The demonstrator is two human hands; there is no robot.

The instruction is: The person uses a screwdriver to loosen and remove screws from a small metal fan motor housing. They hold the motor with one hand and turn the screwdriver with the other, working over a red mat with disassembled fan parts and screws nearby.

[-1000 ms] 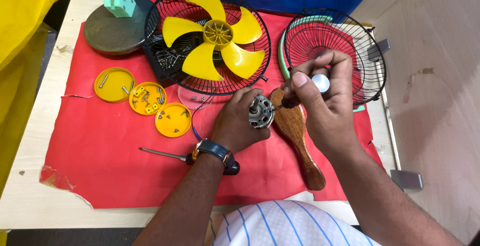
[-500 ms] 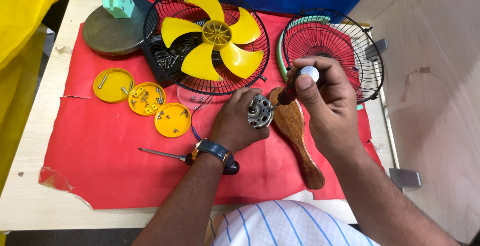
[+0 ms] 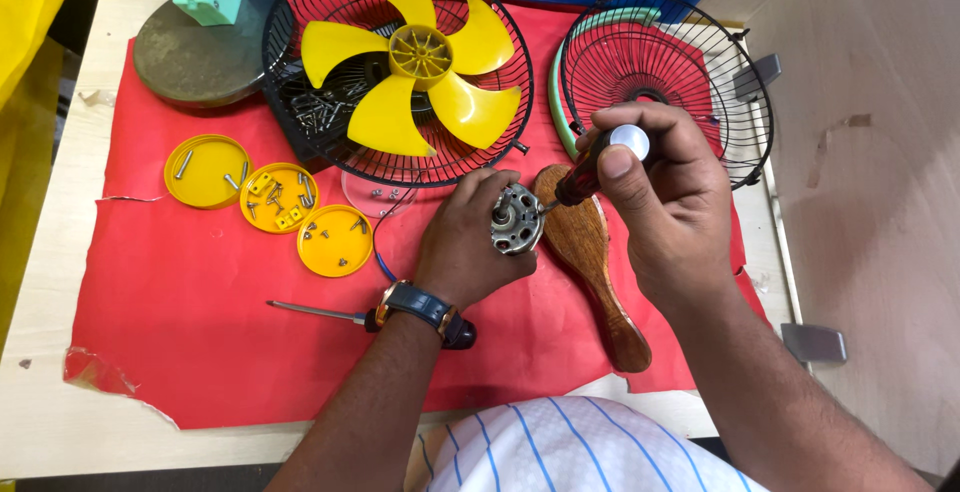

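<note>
My left hand (image 3: 468,242) grips a small round metal fan motor (image 3: 517,220) and holds it against the wide end of a wooden paddle-shaped block (image 3: 590,262). My right hand (image 3: 668,192) is closed around a screwdriver (image 3: 598,164) with a dark red handle and a white cap. Its tip touches the motor's right side. A watch sits on my left wrist.
A black fan guard holding a yellow blade (image 3: 415,62) and loose screws lies behind the hands. A second guard (image 3: 668,62) is at the right. Three yellow lids (image 3: 272,197) hold screws. Another screwdriver (image 3: 330,314) lies on the red cloth (image 3: 180,342). A round base (image 3: 195,47) sits far left.
My right hand has shifted slightly on the screwdriver, with the white cap moving up and turning. The left hand and the motor have stayed in place.
</note>
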